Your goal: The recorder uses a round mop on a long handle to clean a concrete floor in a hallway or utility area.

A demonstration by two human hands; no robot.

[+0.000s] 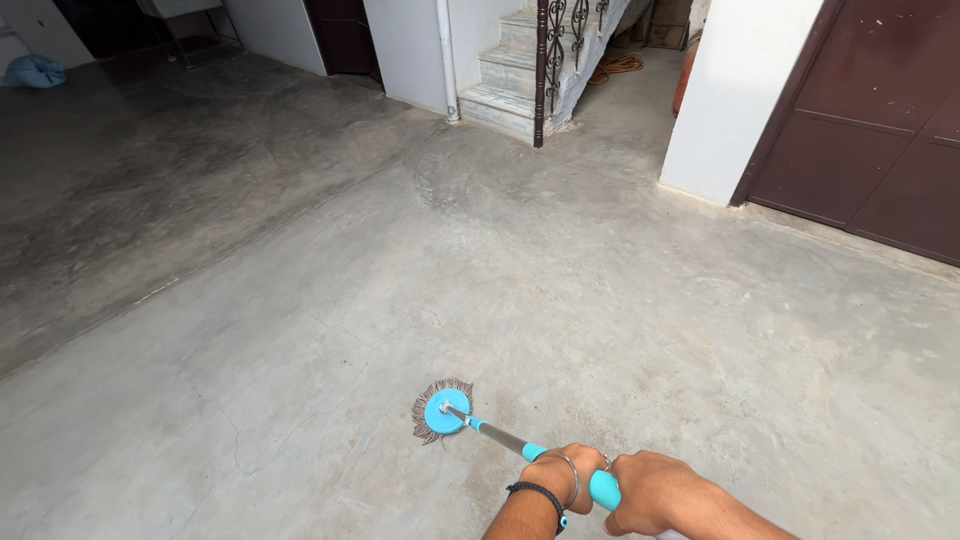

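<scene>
A mop with a round blue head (443, 410) and brown fringe rests flat on the grey concrete floor (600, 300). Its metal pole (500, 437) runs back to a blue handle (603, 487) at the bottom of the view. My left hand (563, 478), with a black wristband and a thin bangle, grips the handle lower down. My right hand (652, 488) grips it just behind, close to my body. Both fists are closed around the handle.
The floor on the left (150, 180) looks darker and damp. Stairs with a dark iron railing (542, 70) rise at the back. A white wall corner (730, 110) and a dark brown door (870, 130) stand to the right. A blue bag (35, 71) lies far left.
</scene>
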